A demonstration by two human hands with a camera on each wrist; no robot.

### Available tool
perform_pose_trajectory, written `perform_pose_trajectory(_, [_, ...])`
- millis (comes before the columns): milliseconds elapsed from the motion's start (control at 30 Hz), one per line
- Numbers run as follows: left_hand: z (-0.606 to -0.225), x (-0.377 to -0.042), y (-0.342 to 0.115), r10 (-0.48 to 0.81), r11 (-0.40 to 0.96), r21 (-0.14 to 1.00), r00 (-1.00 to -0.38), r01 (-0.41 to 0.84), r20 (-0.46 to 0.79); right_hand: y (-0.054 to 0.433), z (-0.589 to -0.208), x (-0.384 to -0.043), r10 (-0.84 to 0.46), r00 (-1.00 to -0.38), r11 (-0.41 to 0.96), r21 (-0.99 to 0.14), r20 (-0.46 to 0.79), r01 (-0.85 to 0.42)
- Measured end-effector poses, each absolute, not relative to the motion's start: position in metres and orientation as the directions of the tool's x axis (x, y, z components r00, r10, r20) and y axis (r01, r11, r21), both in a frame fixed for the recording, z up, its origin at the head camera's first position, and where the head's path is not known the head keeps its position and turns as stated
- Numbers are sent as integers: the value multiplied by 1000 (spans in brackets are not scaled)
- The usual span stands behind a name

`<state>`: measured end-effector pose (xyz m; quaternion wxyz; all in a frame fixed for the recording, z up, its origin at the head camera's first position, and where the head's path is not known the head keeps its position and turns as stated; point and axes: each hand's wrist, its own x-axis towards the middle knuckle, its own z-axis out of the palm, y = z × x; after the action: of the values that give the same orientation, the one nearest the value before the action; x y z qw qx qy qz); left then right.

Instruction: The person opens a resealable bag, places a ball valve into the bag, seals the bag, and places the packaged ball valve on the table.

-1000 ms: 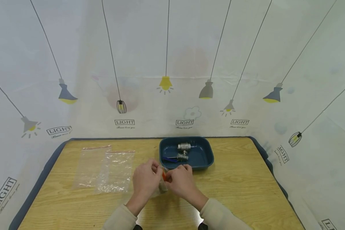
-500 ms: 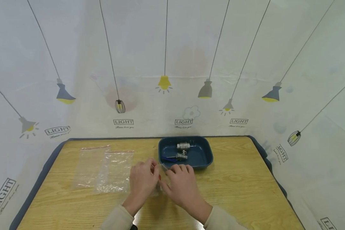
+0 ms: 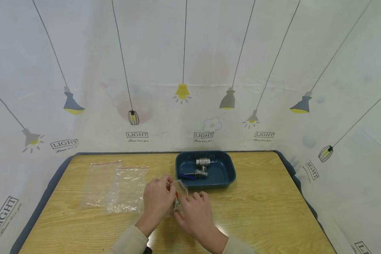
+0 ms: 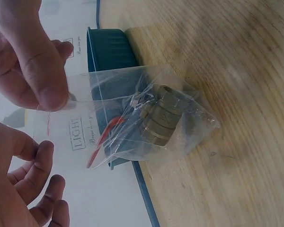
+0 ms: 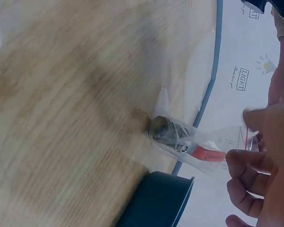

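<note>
A clear zip bag (image 3: 181, 187) hangs over the near middle of the table. Inside it is a ball valve (image 4: 163, 116) with a red lever handle (image 4: 104, 142); the bag's bottom end is close over the wood. My left hand (image 3: 158, 197) pinches the bag's upper edge at its left side. Close by the bag's right side is my right hand (image 3: 195, 215), thumb and index finger apart and the other fingers loosely bent. In the right wrist view the red zip line shows between that thumb (image 5: 258, 118) and index finger (image 5: 241, 161).
A dark blue tray (image 3: 227, 180) just beyond my right hand holds two metal valves (image 3: 203, 161), one with a blue lever. Two flat clear zip bags (image 3: 130, 187) lie overlapping at the left. A lamp-print cloth (image 3: 165, 144) borders the table's back and sides.
My right hand has drawn back toward me, its fingers parting at the bag. The bag's upper edge now shows between the hands. My left hand keeps its pinch, shifted slightly left.
</note>
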<state>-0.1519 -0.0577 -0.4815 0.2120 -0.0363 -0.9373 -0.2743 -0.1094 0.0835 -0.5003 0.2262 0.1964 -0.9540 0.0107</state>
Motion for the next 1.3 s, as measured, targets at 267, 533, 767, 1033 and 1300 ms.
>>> perform_pose_trajectory(267, [-483, -153, -61, -9, 851, 477, -901, 221, 434, 84, -503, -111, -376, -779, 912, 51, 503, -407])
perform_pose_trajectory(533, [-483, -159, -74, 106, 850, 386, -835, 358, 540, 89, -497, -113, -410, -771, 890, 30, 487, -455])
perform_pose_trajectory(767, [-480, -169, -95, 366, 833, 221, -805, 507, 467, 95, -494, -116, -428, -746, 872, 17, 511, -489])
perform_pose_trajectory(1033, [-474, -174, -113, 520, 808, 241, -843, 537, 135, 102, -492, -117, -454, -746, 857, 10, 488, -515])
perform_pose_trajectory(1300, [-477, -175, -122, 627, 725, 345, -779, 596, 28, 113, -493, -120, -461, -735, 847, -1, 497, -532])
